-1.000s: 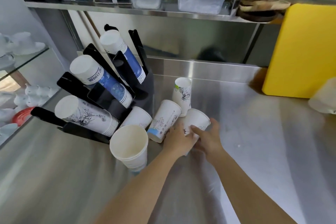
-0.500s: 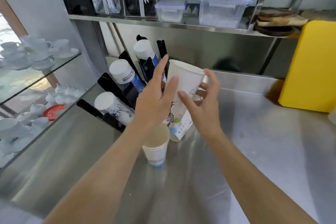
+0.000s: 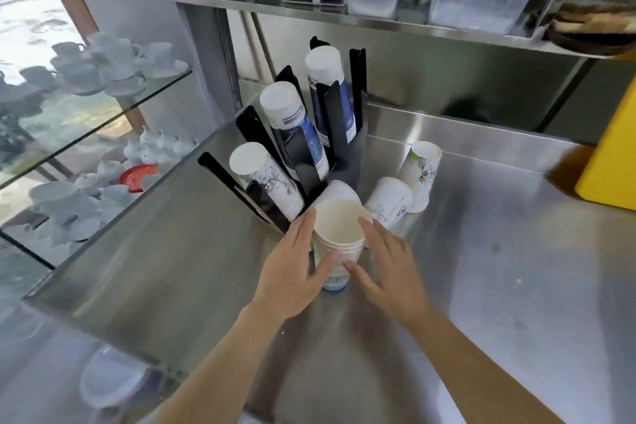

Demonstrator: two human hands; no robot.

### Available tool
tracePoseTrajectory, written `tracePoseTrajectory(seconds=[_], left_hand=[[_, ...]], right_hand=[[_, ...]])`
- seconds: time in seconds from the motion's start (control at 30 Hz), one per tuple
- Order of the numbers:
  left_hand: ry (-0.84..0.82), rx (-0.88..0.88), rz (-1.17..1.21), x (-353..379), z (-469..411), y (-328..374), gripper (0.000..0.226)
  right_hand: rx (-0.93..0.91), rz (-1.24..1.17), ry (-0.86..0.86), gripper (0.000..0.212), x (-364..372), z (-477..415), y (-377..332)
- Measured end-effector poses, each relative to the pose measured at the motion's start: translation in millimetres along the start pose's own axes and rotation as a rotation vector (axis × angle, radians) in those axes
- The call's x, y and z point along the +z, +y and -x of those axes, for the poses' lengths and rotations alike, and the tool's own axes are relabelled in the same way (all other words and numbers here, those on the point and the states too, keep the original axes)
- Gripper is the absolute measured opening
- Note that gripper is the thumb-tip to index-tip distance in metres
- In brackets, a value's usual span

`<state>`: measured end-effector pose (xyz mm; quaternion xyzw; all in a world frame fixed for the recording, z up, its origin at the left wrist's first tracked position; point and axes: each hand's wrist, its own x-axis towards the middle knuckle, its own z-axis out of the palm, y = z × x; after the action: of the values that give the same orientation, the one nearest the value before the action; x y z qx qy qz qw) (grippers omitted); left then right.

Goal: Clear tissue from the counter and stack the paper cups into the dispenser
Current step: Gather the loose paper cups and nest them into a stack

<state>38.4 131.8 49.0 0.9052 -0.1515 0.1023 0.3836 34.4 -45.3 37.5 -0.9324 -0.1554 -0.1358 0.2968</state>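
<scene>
A stack of white paper cups (image 3: 339, 234) stands upright, mouth up, on the steel counter (image 3: 499, 268) in front of the black cup dispenser (image 3: 339, 120). My left hand (image 3: 292, 272) lies against the stack's left side and my right hand (image 3: 389, 272) against its right, fingers straight, thumbs at the front. The dispenser holds three slanted rows of cups (image 3: 261, 179). Another cup (image 3: 389, 201) lies tilted right of the stack, and one (image 3: 421, 175) stands upside down beyond it. A further cup (image 3: 339, 188) sits just behind the stack. I see no tissue.
A yellow board (image 3: 612, 155) leans at the right edge. A glass shelf (image 3: 103, 96) with white china cups runs along the left, close to the dispenser. A steel shelf (image 3: 378, 19) with plastic boxes hangs above the back wall.
Both hands lifted a cup off the counter, carried it up and left, then lowered it into the upright stack. The view shifted left and down.
</scene>
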Motion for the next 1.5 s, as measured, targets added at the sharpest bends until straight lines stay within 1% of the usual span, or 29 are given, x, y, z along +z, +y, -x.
tracePoseTrajectory(seconds=[0.1,0.2,0.27,0.33,0.4,0.43,0.47,0.5,0.57,0.63,0.7,0.77,0.83,0.93,1.0,1.07,1.13,1.23,1.3,1.33,1.4,1.5], left_hand=[[0.018,0.006,-0.079,-1.3,3.2,-4.9,0.075],[0.064,0.05,-0.167,-6.9,-0.1,-3.2,0.072],[0.108,0.097,-0.173,-13.0,-7.2,1.2,0.068],[0.159,0.112,-0.133,-20.6,-20.1,9.5,0.064],[0.174,0.11,-0.065,-28.0,-39.3,21.6,0.06],[0.153,0.106,-0.026,-31.2,-50.8,28.7,0.057],[0.102,0.09,0.014,-32.9,-64.1,35.6,0.054],[0.017,0.053,0.053,-34.1,-79.3,41.7,0.051],[-0.231,-0.09,0.127,-33.7,-114.0,51.7,0.051],[-0.46,-0.217,0.134,-27.0,-147.7,57.9,0.052],[-0.625,-0.293,0.069,-13.8,-174.8,58.6,0.05],[-0.772,-0.38,0.025,2.2,-193.7,55.0,0.065],[-0.876,-0.455,-0.028,19.2,-205.2,48.2,0.077],[-0.941,-0.552,-0.064,44.5,-211.8,37.6,0.075],[-0.991,-0.61,-0.064,57.8,-210.4,35.5,0.074],[-1.052,-0.64,-0.08,67.5,-205.6,34.8,0.074],[-1.069,-0.651,-0.067,73.3,-198.4,34.1,0.068],[-0.989,-0.721,0.092,72.9,-190.4,33.4,0.04],[-0.931,-0.744,0.192,64.3,-189.8,36.5,0.031],[-0.92,-0.735,0.219,59.0,-190.6,38.9,0.029],[-0.903,-0.659,0.189,46.9,-192.2,45.3,0.03],[-0.828,-0.528,0.185,23.4,-193.1,60.5,0.036]], right_hand=[[-0.037,-0.011,-0.013,0.063,-0.7,7.0,1.2],[-0.049,-0.058,0.03,0.058,-5.7,4.9,-1.3],[-0.037,-0.112,0.07,0.06,-8.3,1.7,-2.0],[0.031,-0.224,0.14,0.062,-10.4,-2.7,-0.7],[0.18,-0.406,0.235,0.06,-13.9,-10.4,1.0],[0.272,-0.492,0.286,0.058,-16.2,-16.7,3.1],[0.366,-0.553,0.33,0.055,-18.5,-24.0,6.2],[0.454,-0.585,0.361,0.053,-20.8,-31.7,10.2],[0.589,-0.606,0.372,0.052,-23.6,-46.6,20.9],[0.698,-0.609,0.336,0.054,-24.5,-59.4,32.5],[0.819,-0.611,0.275,0.063,-22.6,-70.3,44.3],[0.959,-0.643,0.216,0.072,-19.4,-79.5,56.1],[1.075,-0.707,0.176,0.077,-14.4,-86.1,67.2],[1.182,-0.751,0.12,0.074,-7.1,-89.2,78.7],[1.233,-0.804,0.116,0.069,-2.2,-87.8,82.6],[1.24,-0.867,0.121,0.062,3.1,-86.3,85.6],[1.234,-0.933,0.115,0.052,7.5,-85.5,86.8],[1.194,-1.03,0.17,0.039,10.4,-85.1,81.4],[1.134,-1.009,0.227,0.032,9.1,-84.8,75.3],[1.1,-0.985,0.248,0.032,6.4,-85.0,70.9],[1.023,-0.938,0.291,0.038,-1.6,-86.8,61.1],[0.854,-0.885,0.366,0.056,-18.0,-90.4,43.2]])
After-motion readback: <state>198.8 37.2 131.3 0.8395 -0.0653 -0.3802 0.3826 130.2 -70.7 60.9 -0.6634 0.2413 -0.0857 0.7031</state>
